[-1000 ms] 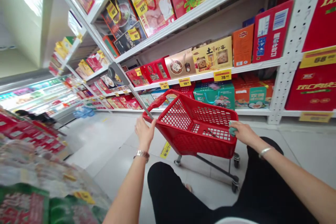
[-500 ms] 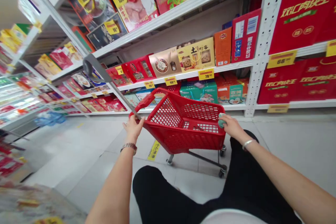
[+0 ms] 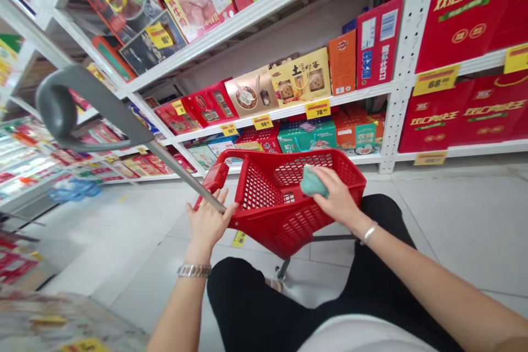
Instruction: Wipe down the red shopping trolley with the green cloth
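A red plastic shopping cart (image 3: 264, 214) stands tilted just in front of my knees in a shop aisle. Its grey pull handle (image 3: 82, 107) slants up to the upper left. My left hand (image 3: 208, 223) grips the cart's near left rim where the handle's metal rod meets it. My right hand (image 3: 336, 198) is over the basket, closed on a crumpled teal cloth (image 3: 312, 182) that it presses against the inside of the basket near the right rim.
White metal shelving (image 3: 289, 110) with boxed gift sets and yellow price tags runs along the right. An upright shelf post (image 3: 398, 66) stands close behind the cart. Goods (image 3: 25, 308) lie at lower left. Pale tiled floor (image 3: 454, 220) stretches ahead.
The cart has tipped towards me and its handle has swung up and left. My right hand with the cloth has moved from the cart's right rim to inside the basket.
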Action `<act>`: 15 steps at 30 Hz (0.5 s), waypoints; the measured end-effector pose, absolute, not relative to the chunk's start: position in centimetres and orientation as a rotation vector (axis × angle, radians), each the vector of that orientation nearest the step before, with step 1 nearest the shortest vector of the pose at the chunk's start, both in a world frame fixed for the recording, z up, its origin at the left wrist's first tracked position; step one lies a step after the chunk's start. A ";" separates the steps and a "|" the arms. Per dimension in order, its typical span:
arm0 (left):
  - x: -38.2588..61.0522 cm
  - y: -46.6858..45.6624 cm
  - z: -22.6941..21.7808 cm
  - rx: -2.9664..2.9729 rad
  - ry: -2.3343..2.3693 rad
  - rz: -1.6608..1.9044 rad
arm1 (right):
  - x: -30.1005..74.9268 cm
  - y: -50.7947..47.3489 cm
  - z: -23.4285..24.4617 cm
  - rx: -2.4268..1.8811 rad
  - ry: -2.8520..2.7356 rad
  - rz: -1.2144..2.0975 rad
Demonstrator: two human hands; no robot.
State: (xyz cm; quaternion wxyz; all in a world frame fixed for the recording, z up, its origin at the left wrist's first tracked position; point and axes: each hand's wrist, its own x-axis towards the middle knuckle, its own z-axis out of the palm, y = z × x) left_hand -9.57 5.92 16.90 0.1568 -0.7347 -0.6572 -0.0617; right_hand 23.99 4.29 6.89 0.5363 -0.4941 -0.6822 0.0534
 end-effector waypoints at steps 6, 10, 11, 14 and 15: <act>-8.9 3.7 16.6 -2.009 -1.865 -0.122 | 14.9 3.1 6.9 -1.202 -1.994 0.271; -8.9 2.9 16.3 -1.962 -1.854 -0.117 | 17.2 4.3 5.8 -1.309 -1.991 0.367; -8.8 2.7 16.2 -1.951 -1.855 -0.120 | 18.3 4.6 5.3 -1.292 -1.993 0.372; -8.4 2.0 16.1 -1.927 -1.854 -0.143 | 21.2 5.1 3.5 -1.150 -1.937 0.351; -8.2 1.8 16.0 -1.920 -1.853 -0.156 | 22.0 5.2 3.1 -1.085 -1.878 0.356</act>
